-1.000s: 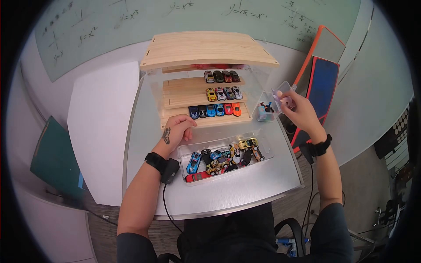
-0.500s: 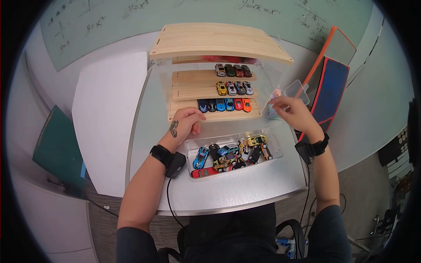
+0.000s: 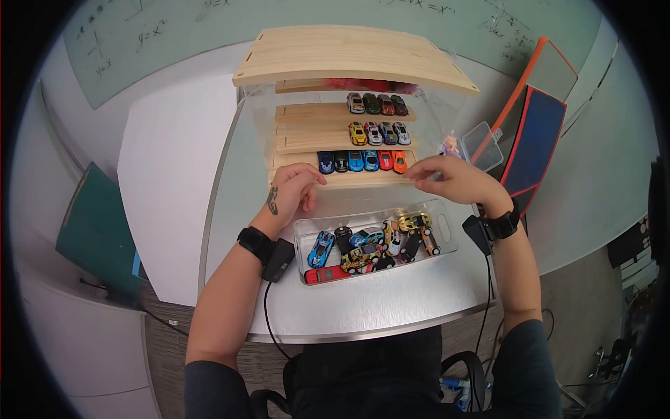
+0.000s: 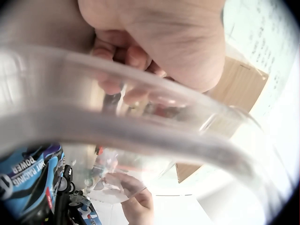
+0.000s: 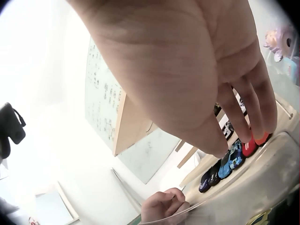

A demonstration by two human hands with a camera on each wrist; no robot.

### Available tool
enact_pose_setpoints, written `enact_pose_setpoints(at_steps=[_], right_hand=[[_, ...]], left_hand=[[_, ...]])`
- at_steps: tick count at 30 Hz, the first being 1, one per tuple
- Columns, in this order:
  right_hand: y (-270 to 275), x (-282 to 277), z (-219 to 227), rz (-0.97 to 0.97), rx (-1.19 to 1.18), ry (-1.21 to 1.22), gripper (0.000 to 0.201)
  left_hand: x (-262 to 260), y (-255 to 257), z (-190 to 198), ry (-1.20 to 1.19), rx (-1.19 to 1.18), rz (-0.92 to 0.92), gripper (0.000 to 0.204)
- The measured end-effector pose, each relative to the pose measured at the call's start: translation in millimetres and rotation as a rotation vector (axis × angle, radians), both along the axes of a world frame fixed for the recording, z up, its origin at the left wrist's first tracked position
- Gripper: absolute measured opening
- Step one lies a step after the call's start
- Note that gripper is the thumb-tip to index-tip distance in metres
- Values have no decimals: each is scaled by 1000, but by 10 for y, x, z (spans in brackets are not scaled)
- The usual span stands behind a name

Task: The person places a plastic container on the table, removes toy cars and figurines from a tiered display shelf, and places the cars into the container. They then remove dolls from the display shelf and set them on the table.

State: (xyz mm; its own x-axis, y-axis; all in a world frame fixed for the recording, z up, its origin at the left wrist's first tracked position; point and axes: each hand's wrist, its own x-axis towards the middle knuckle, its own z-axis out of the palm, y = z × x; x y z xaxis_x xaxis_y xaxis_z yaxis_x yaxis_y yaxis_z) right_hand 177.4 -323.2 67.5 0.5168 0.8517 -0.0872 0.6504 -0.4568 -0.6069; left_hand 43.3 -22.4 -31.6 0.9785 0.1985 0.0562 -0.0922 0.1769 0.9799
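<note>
My left hand (image 3: 296, 188) hangs loosely curled and empty at the left front of the wooden shelf (image 3: 349, 52). Beside the orange car (image 3: 399, 161), at the right end of the lowest row, my right hand (image 3: 453, 180) is held with relaxed fingers and nothing in them. In the right wrist view its fingers (image 5: 255, 101) hang over the red car (image 5: 250, 147). Toy cars stand in three rows on the shelf. In front, a clear tray (image 3: 449, 244) holds several jumbled cars, among them a blue one (image 3: 321, 249).
A small figure (image 3: 449, 145) and a clear open lid (image 3: 482, 146) are at the shelf's right, partly behind my right hand. A red-edged blue panel (image 3: 536, 136) stands farther right. A large white board (image 3: 167, 181) lies left of the metal table (image 3: 349, 314).
My right hand has let go of the small figure by the clear box and moved left to the lowest shelf. My left hand has stayed nearly still; the head view has shifted slightly.
</note>
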Motion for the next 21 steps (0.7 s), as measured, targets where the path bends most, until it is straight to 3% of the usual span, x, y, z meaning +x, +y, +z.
enact_pose_setpoints(at_steps=[5,8,10,11,14,17,18,19,20,21], right_hand=[[158,-30,114,64,-22,-133,31],[118,21,-2,41,-7,32,29],[3,48,-144,55,84,475,35],[-42,88,-251,63,83,479,35],[-125,153,-604,274,428,947,48],[-157,196,-788,343,412,990,50],[-171,221,-821,302,444,1150,57],[-199,254,-851,303,457,1158,57],[-249,298,-908,306,466,1209,59],[-267,330,-929,308,461,1254,61]], left_hand=[[-28,-15,53,19,21,14,21],[-33,7,36,27,6,13,21],[-29,22,12,9,-40,-9,20],[-26,19,9,13,-39,-1,20],[-17,-4,58,43,-15,50,20],[-33,-4,113,138,178,54,17],[-27,2,90,17,501,137,15],[-21,4,88,-113,823,215,16],[-9,12,107,-105,840,203,16],[-12,46,119,-269,1059,211,20]])
